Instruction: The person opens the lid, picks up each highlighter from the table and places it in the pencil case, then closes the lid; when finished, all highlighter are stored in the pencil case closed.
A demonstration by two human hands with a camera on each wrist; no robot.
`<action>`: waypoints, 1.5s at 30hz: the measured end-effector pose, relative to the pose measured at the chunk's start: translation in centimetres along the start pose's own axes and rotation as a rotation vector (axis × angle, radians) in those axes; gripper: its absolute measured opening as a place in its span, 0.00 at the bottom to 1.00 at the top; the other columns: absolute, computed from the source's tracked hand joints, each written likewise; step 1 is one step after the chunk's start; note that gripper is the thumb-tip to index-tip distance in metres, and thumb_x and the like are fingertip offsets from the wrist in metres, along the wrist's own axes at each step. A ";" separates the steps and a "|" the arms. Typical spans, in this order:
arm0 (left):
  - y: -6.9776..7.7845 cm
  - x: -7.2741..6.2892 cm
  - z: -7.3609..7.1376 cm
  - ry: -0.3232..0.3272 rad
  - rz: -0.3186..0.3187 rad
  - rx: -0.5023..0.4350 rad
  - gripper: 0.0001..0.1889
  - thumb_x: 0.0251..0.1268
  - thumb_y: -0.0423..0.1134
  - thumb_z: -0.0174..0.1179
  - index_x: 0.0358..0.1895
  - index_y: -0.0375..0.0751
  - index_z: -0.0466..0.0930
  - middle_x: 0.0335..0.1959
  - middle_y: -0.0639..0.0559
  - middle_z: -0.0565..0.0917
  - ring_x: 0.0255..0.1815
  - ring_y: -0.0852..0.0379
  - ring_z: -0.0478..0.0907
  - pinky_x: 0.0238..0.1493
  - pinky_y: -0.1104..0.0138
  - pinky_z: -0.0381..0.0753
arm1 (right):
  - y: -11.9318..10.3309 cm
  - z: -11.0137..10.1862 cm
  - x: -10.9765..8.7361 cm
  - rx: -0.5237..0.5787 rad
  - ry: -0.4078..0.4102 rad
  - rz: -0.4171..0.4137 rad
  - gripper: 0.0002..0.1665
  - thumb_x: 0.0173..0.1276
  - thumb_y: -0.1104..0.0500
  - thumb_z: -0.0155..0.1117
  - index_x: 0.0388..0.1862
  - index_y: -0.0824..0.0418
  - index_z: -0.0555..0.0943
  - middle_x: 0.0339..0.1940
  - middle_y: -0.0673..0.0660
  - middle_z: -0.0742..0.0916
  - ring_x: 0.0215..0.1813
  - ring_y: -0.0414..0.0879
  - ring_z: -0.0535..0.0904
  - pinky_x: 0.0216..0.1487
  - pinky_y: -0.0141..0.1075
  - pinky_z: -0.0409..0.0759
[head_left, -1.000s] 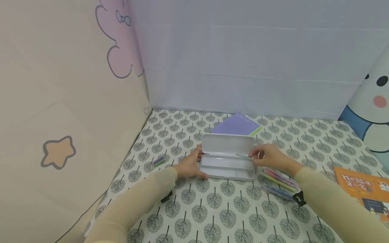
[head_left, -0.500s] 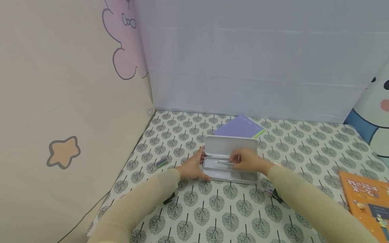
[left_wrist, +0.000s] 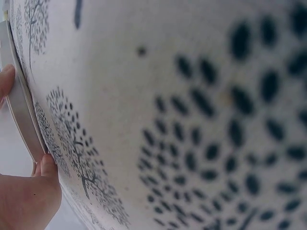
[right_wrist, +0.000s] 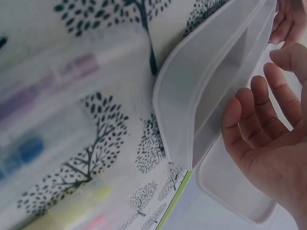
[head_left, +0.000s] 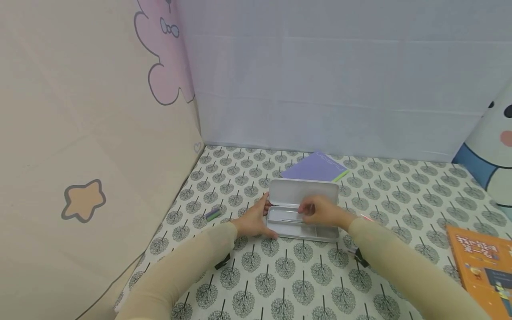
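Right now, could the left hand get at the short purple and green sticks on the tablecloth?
Probably yes: nothing visible stands between the left hand and the short purple and green sticks. But that hand grips one end of the open white pencil case, so it likely must let go first.

The case (head_left: 294, 229) comes up pale gry on my feed; bench cloth (head_left: 276, 273) wht w/ dk gry tree print; notebook (head_left: 314, 167) purple w/ lime edge; book (head_left: 476, 262) orange w/ wht lettering; sleeves (head_left: 404, 262) cream-yel; pens (right_wrist: 31, 151) I get via R wrist cam purple, blue & yel; side drape (head_left: 80, 111) beige w/ orange star (head_left: 84, 201).
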State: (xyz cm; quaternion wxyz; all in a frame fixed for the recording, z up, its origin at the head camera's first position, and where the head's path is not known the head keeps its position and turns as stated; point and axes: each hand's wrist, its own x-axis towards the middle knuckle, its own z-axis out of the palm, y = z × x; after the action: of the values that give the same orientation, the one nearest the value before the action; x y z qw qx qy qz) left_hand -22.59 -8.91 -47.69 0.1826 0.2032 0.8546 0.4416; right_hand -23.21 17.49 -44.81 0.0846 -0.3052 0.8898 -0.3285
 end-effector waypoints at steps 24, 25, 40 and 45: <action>-0.3 0.3 0.0 0.006 0.006 -0.003 0.75 0.24 0.45 0.84 0.78 0.49 0.36 0.62 0.51 0.70 0.61 0.54 0.71 0.69 0.61 0.70 | 1.8 -5.2 -7.1 -0.015 0.124 0.163 0.14 0.56 0.64 0.71 0.43 0.61 0.82 0.36 0.55 0.83 0.32 0.42 0.77 0.30 0.31 0.79; -0.4 0.3 0.0 0.006 0.005 -0.003 0.75 0.24 0.45 0.84 0.78 0.49 0.36 0.62 0.51 0.70 0.61 0.54 0.71 0.69 0.60 0.70 | 2.0 -5.4 -7.5 -0.014 0.125 0.175 0.14 0.57 0.64 0.71 0.43 0.61 0.82 0.36 0.55 0.83 0.32 0.42 0.78 0.29 0.31 0.79; -0.7 0.5 0.0 0.006 0.014 -0.008 0.73 0.23 0.45 0.84 0.77 0.52 0.38 0.60 0.53 0.71 0.60 0.55 0.71 0.69 0.61 0.70 | 4.5 -7.6 -13.0 -0.049 0.190 0.318 0.22 0.60 0.51 0.72 0.50 0.60 0.81 0.43 0.59 0.83 0.36 0.39 0.78 0.32 0.32 0.79; -0.5 0.3 0.0 0.003 0.022 -0.020 0.73 0.24 0.42 0.84 0.77 0.53 0.38 0.61 0.53 0.70 0.61 0.55 0.71 0.69 0.61 0.69 | 5.1 -8.1 -14.6 -0.091 0.201 0.347 0.23 0.61 0.49 0.71 0.51 0.60 0.81 0.46 0.60 0.83 0.38 0.38 0.78 0.34 0.33 0.80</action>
State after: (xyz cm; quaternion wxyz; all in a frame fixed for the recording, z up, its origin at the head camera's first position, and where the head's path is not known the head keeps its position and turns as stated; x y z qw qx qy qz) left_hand -22.96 -9.00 -48.13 0.1786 0.2100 0.8482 0.4523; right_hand -16.89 33.57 -42.51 0.0367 -0.1163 0.9470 -0.2973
